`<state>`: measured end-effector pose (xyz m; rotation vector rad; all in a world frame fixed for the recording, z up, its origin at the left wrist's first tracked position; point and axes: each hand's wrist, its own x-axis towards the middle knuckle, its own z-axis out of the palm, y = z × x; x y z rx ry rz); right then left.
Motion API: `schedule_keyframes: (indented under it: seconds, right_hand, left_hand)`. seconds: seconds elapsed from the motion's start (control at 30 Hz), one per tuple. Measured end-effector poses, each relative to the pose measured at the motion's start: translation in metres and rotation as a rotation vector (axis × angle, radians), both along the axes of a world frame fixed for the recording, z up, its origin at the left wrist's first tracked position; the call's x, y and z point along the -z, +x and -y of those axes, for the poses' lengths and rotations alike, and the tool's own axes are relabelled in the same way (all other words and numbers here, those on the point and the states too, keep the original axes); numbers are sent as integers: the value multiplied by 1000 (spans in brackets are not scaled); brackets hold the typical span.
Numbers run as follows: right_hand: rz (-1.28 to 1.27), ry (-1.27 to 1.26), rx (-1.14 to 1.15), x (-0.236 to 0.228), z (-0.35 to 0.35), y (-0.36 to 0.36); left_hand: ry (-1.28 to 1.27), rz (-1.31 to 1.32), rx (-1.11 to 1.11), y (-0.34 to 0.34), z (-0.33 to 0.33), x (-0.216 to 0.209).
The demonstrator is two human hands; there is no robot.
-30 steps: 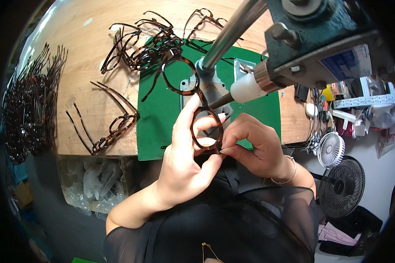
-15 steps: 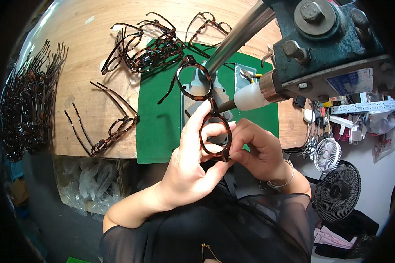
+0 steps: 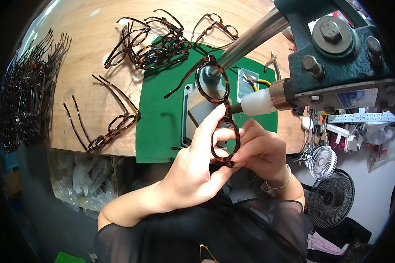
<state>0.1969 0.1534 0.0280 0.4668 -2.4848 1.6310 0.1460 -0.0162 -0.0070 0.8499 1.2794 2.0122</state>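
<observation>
A tortoiseshell eyeglass frame point(image 3: 228, 84) is held upright on its side, one round lens opening above the other. My left hand point(image 3: 188, 177) grips it, thumb at the lower rim and fingers at the bridge and through the lower opening. At the lower hinge end, the fingers of my right hand point(image 3: 264, 151) are pinched together on the frame; my fingers hide that hinge. One temple arm extends down and left from the top end. The dark rod tip point(image 3: 236, 108) of a press, below a white sleeve point(image 3: 255, 102), reaches the bridge; contact cannot be told.
The teal press head point(image 3: 309, 85) fills the upper right, above a grey base plate point(image 3: 186, 116) on a green mat point(image 3: 158, 140). Glasses lie in a heap point(image 3: 162, 55), and more stand at far left point(image 3: 28, 105). Yellow-handled pliers point(image 3: 250, 79) lie behind; fans point(image 3: 333, 197) stand at right.
The eyeglass frame and both hands sit slightly further right in the picture, and the view has shifted a little. My grip on the frame looks the same.
</observation>
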Motion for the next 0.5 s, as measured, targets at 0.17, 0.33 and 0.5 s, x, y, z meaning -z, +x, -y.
schedule_keyframes:
  seconds: [0.17,0.33,0.5]
  right_hand:
    - [16,-160,66,6,2,6]
    - [-175,-204,376,-12,-13,17]
    - [-597,44,518,-55,-35,13]
  left_hand:
    - [44,96,8,0,-4,-2]
    - [10,-17,-161,-13,-13,-26]
    - [103,-9,-165,-23,-39,-38]
